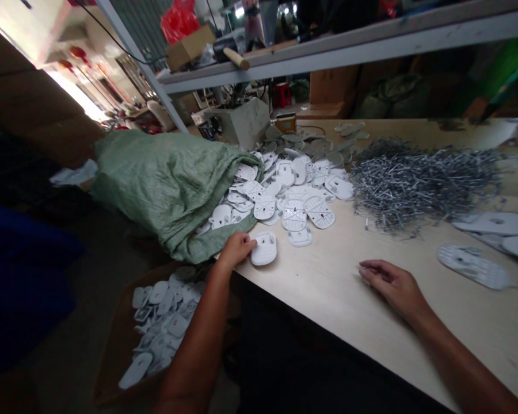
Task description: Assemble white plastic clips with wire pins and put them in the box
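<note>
My left hand (238, 249) is at the table's front edge, thumb and fingers pinched on the side of a white oval plastic plate (264, 249). The plate has a small raised part and a hole on its face. Just behind it lies a heap of similar white plates (294, 214), spilling from the mouth of a green woven sack (164, 178). To the right, my right hand (391, 282) hovers over or rests on the bare tabletop, fingers slightly curled and apart, holding nothing. Beyond it spreads a tangled pile of thin metal pins (418, 184).
Below left, a cardboard box (112, 356) holds many white plates. More plates (475, 265) lie at the right. A grey machine housing (244, 123) stands behind the sack. A shelf (328, 54) crosses above the table, carrying a small carton (190, 47) and a wooden-handled tool (236, 58).
</note>
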{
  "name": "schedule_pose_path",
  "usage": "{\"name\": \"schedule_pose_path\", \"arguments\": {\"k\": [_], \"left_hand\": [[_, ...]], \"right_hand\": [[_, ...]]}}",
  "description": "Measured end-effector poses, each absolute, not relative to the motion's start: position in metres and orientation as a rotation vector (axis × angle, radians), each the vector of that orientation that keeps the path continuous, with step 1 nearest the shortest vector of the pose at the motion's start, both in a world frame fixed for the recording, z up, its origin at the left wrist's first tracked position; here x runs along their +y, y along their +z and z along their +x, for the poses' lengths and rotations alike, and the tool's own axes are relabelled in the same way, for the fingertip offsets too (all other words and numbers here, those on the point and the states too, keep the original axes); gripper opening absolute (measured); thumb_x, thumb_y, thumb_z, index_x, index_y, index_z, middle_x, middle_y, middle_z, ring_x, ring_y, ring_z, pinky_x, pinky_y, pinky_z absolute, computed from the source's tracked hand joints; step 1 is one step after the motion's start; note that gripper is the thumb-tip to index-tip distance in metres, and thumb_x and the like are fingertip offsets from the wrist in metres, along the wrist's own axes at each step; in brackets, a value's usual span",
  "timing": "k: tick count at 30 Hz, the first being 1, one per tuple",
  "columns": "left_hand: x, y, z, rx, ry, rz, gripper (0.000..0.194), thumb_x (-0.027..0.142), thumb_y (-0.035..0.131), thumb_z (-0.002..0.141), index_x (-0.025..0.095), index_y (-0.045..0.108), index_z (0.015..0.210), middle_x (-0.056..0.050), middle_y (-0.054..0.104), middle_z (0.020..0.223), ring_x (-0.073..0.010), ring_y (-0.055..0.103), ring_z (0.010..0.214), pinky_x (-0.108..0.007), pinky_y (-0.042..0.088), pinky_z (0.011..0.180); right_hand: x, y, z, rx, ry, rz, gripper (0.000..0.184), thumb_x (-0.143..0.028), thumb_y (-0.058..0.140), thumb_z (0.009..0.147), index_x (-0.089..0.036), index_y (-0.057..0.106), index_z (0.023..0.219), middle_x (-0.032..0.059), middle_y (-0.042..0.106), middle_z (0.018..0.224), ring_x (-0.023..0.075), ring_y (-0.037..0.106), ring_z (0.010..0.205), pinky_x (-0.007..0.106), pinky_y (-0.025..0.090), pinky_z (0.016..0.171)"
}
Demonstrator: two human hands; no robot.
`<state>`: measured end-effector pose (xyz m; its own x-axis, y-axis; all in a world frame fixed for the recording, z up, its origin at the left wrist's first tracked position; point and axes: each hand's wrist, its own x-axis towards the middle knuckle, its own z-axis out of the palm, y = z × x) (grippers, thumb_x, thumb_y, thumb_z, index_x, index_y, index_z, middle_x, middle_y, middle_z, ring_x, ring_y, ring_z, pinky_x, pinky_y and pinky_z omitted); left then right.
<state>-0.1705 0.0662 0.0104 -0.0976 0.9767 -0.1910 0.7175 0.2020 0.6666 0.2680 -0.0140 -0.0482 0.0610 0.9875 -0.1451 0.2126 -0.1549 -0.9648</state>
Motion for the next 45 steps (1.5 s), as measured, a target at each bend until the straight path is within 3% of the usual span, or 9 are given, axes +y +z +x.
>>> {"name": "schedule_pose_path", "arguments": {"k": [5, 10, 14, 18, 23, 27, 32, 40, 45], "left_hand": [[0.026, 0.031, -0.145, 1.644, 0.555, 1.622, 0.034, 0.051, 0.062, 0.087, 0.021, 0.054, 0.072, 0.002, 0.057, 0.059, -0.0162, 0.059, 0.056, -0.025, 0.038, 0.054], [0.007, 0.036, -0.095, 1.380, 0.468, 1.781, 0.035, 0.049, 0.069, 0.090, 0.019, 0.060, 0.074, 0.004, 0.052, 0.067, -0.0126, 0.048, 0.065, -0.025, 0.029, 0.058], [0.001, 0.034, -0.061, 1.223, 0.391, 1.862, 0.033, 0.045, 0.070, 0.093, 0.019, 0.061, 0.076, 0.003, 0.055, 0.068, -0.0129, 0.048, 0.066, -0.025, 0.030, 0.060], [-0.003, 0.027, -0.045, 1.123, 0.536, 1.584, 0.038, 0.052, 0.079, 0.087, 0.019, 0.062, 0.081, 0.002, 0.058, 0.072, -0.0126, 0.051, 0.067, -0.023, 0.035, 0.060], [-0.016, 0.005, -0.043, 1.045, 0.742, 1.066, 0.050, 0.067, 0.076, 0.088, 0.019, 0.064, 0.098, -0.001, 0.070, 0.085, -0.0133, 0.061, 0.069, -0.023, 0.043, 0.062], [-0.035, -0.013, -0.029, 0.845, 0.619, 0.827, 0.073, 0.081, 0.071, 0.084, 0.014, 0.071, 0.114, -0.010, 0.077, 0.092, -0.0232, 0.071, 0.083, -0.032, 0.054, 0.076], [-0.054, -0.026, -0.009, 0.470, 0.399, 0.634, 0.095, 0.093, 0.053, 0.084, 0.009, 0.070, 0.124, -0.021, 0.079, 0.096, -0.0364, 0.077, 0.096, -0.045, 0.059, 0.085], [-0.051, -0.011, -0.014, 0.611, 0.470, 0.978, 0.071, 0.076, 0.069, 0.089, 0.011, 0.074, 0.116, -0.015, 0.076, 0.102, -0.0239, 0.070, 0.087, -0.033, 0.051, 0.082], [-0.045, 0.008, -0.022, 0.736, 0.428, 1.190, 0.064, 0.071, 0.072, 0.089, 0.012, 0.073, 0.117, -0.010, 0.072, 0.099, -0.0218, 0.062, 0.089, -0.030, 0.045, 0.077]], "right_hand": [[-0.011, -0.037, 0.266, -1.163, 1.297, -1.552, 0.066, -0.067, 0.090, 0.070, -0.015, 0.081, 0.110, 0.0109, 0.076, 0.091, 0.0180, 0.062, 0.066, 0.029, 0.046, 0.054], [-0.018, -0.016, 0.239, -1.027, 1.764, -1.288, 0.066, -0.068, 0.086, 0.077, -0.014, 0.078, 0.115, 0.0106, 0.075, 0.098, 0.0109, 0.055, 0.055, 0.025, 0.043, 0.046], [-0.030, -0.011, 0.210, -0.978, 2.068, -1.059, 0.055, -0.067, 0.084, 0.082, -0.014, 0.073, 0.097, 0.0028, 0.066, 0.069, 0.0097, 0.050, 0.048, 0.021, 0.037, 0.042], [-0.037, -0.010, 0.207, -1.032, 2.010, -1.092, 0.051, -0.063, 0.086, 0.082, -0.015, 0.071, 0.091, -0.0042, 0.052, 0.054, 0.0078, 0.041, 0.044, 0.019, 0.032, 0.041], [-0.040, 0.015, 0.225, -1.267, 1.813, -1.160, 0.053, -0.064, 0.084, 0.085, -0.013, 0.077, 0.098, -0.0007, 0.060, 0.069, 0.0077, 0.046, 0.052, 0.020, 0.033, 0.045], [-0.045, 0.035, 0.222, -1.478, 1.791, -1.085, 0.044, -0.057, 0.081, 0.092, -0.014, 0.081, 0.102, 0.0005, 0.065, 0.070, 0.0085, 0.048, 0.054, 0.021, 0.035, 0.049], [-0.050, 0.037, 0.213, -1.530, 1.780, -1.031, 0.038, -0.054, 0.077, 0.097, -0.017, 0.082, 0.106, 0.0063, 0.077, 0.088, 0.0174, 0.068, 0.073, 0.026, 0.052, 0.066], [-0.048, 0.031, 0.212, -1.320, 1.834, -1.140, 0.049, -0.064, 0.077, 0.093, -0.016, 0.078, 0.085, 0.0020, 0.064, 0.062, 0.0117, 0.053, 0.055, 0.023, 0.040, 0.051], [-0.044, 0.027, 0.209, -1.212, 1.841, -1.212, 0.045, -0.058, 0.083, 0.084, -0.014, 0.077, 0.078, 0.0057, 0.069, 0.065, 0.0139, 0.060, 0.058, 0.026, 0.051, 0.058]]}}
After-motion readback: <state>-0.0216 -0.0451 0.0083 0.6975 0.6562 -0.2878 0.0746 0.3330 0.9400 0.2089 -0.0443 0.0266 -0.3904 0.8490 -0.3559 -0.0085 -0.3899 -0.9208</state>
